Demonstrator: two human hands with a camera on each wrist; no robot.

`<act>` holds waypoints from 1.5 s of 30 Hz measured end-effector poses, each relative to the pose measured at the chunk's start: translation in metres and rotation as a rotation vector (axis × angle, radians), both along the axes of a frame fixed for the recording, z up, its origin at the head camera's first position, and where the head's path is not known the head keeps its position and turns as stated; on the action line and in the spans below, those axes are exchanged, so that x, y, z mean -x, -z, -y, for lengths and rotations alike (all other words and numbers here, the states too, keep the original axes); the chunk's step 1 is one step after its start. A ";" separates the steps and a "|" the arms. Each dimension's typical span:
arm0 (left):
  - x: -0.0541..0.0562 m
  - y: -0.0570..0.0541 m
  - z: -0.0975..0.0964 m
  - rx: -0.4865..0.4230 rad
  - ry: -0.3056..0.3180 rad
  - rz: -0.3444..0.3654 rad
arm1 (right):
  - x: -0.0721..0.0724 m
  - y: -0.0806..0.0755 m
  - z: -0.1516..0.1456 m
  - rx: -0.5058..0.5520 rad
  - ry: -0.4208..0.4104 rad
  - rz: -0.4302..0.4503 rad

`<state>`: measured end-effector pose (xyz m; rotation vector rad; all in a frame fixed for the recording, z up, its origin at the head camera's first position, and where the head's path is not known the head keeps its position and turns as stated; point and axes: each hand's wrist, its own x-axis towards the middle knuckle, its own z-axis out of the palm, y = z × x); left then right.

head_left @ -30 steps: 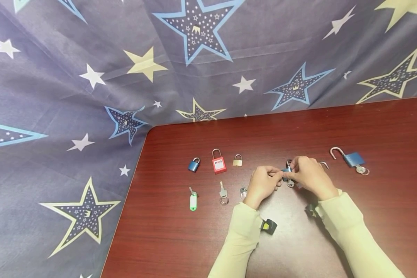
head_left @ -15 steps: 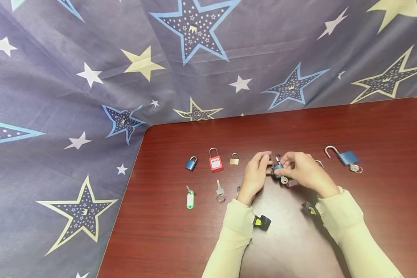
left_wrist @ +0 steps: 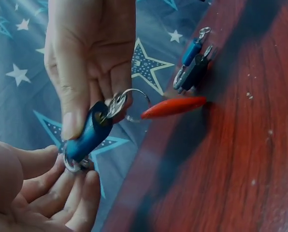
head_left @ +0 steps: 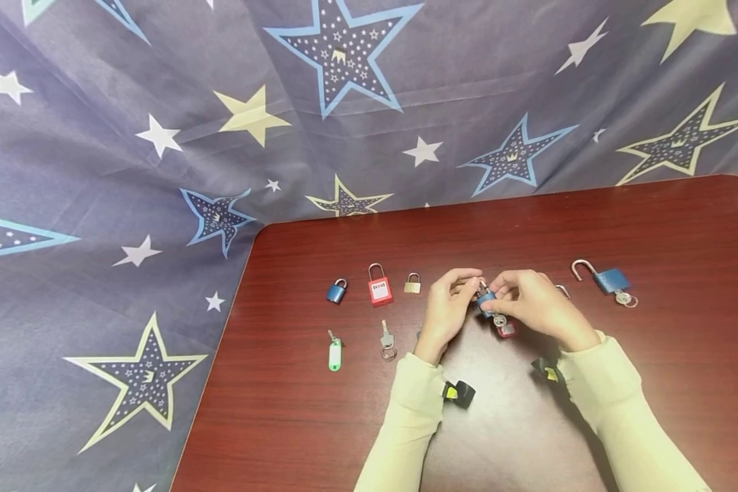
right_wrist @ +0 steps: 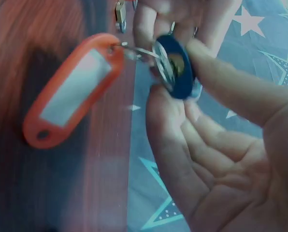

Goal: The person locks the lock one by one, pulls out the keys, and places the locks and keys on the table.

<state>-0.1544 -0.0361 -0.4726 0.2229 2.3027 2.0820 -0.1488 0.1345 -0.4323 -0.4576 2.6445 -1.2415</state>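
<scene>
A small blue padlock (head_left: 484, 302) is held above the table between the two hands. My right hand (head_left: 538, 304) pinches its body between thumb and fingers. At the shackle (left_wrist: 71, 164) end, my left hand (head_left: 445, 311) has its thumb and curled fingers around the metal loop. Whether that shackle is locked down cannot be made out. A key (right_wrist: 165, 63) sits in the keyhole at the padlock's bottom. From its ring hangs an orange-red key tag (right_wrist: 76, 92) with a white label.
Left on the table (head_left: 283, 410) lie a blue padlock (head_left: 336, 292), a red padlock (head_left: 380, 290) and a brass padlock (head_left: 413, 284). Nearer are a green-tagged key (head_left: 335, 354) and a key with a ring (head_left: 387, 339). Right lies a larger blue padlock (head_left: 611, 280), shackle open; another shackle (head_left: 562, 290) shows behind my right hand.
Both hands have moved left with the blue padlock. My left hand let go, spread its fingers, then curled them around the shackle. The red tag now hangs more plainly in view.
</scene>
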 end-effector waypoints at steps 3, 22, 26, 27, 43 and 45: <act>0.000 -0.001 0.003 -0.058 -0.006 0.019 | 0.000 -0.001 -0.002 -0.004 0.033 0.000; -0.001 -0.002 0.014 -0.212 0.005 0.104 | -0.002 0.002 -0.004 0.331 0.196 0.012; -0.002 -0.003 0.010 -0.192 -0.048 0.062 | 0.000 0.003 0.000 0.377 0.233 -0.002; -0.002 -0.005 0.009 -0.180 -0.062 0.048 | 0.000 0.003 0.002 0.388 0.242 -0.003; -0.005 -0.022 0.011 -0.096 -0.105 -0.044 | -0.002 0.000 0.015 0.462 0.278 -0.091; -0.005 -0.022 0.011 -0.065 -0.110 -0.056 | -0.002 0.000 0.016 0.459 0.281 -0.100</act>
